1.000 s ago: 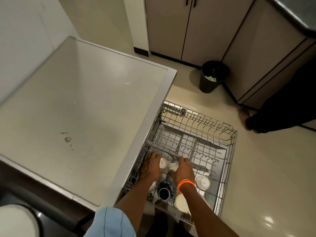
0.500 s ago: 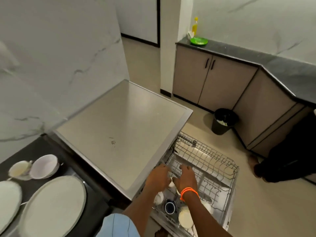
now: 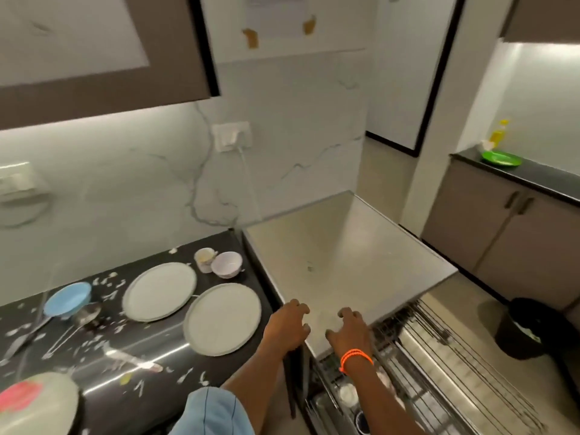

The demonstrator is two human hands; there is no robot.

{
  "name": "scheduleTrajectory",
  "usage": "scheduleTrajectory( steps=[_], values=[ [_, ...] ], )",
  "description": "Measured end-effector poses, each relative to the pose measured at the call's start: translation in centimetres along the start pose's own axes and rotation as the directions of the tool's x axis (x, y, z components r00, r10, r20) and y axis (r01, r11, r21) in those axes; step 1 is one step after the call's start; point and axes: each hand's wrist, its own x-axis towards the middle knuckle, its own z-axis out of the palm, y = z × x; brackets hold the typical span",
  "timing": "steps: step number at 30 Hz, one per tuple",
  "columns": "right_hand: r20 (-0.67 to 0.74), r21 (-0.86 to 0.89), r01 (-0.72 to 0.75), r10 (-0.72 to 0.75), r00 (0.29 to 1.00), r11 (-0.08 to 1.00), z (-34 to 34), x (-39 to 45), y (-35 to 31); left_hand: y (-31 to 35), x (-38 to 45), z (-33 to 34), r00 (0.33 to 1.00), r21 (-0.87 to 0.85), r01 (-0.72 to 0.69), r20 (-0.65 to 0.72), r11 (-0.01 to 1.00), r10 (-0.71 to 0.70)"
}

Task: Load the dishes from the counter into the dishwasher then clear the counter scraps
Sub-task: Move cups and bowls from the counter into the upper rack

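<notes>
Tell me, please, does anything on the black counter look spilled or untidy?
Yes. Small white scraps lie scattered over the glossy black counter, around the light blue bowl and the metal spoon. They look like spilled food leftovers, not yet cleared.

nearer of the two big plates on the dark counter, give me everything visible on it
The nearer plate is round, large, pale grey-white with a matte look, ceramic by appearance, with a low raised rim. It looks bare, no food seen on it. It lies flat on the dark counter, near the counter's right end beside the steel dishwasher top. The second large plate sits just behind-left; whether the rims touch is unclear. The left hand is close to its right but not touching it.
</notes>
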Motion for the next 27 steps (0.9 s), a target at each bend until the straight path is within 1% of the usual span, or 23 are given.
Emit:
scheduleTrajectory(
  steps=[3,6,9,14,20,27],
  values=[
    [0.048,0.011,0.100,-0.101,0.994,0.995,2.4,0.0,-3.6,-4.0,-2.0,-2.5,0.992,0.014,0.094,-0.085,0.996,-0.092],
    [0.087,0.017,0.200,-0.201,0.976,0.980,4.7,0.1,-7.1,-8.0,-3.8,-4.8,0.971,0.007,0.203,-0.133,0.979,-0.200],
    [0.136,0.015,0.284,-0.283,0.949,0.959,6.9,0.7,-10.5,-12.1,-5.0,-6.6,0.940,-0.019,0.301,-0.164,0.954,-0.300],
    [0.194,0.013,0.362,-0.358,0.913,0.932,10.2,2.7,-15.4,-17.4,-5.4,-9.0,0.899,-0.071,0.392,-0.180,0.917,-0.398],
    [0.199,0.057,0.398,-0.401,0.894,0.916,14.1,6.5,-21.3,-23.2,-2.1,-11.5,0.872,-0.086,0.436,-0.205,0.896,-0.444],
    [0.148,0.051,0.372,-0.376,0.915,0.927,16.5,10.9,-25.6,-27.8,3.6,-14.4,0.881,-0.062,0.407,-0.239,0.911,-0.409]
  ],
)
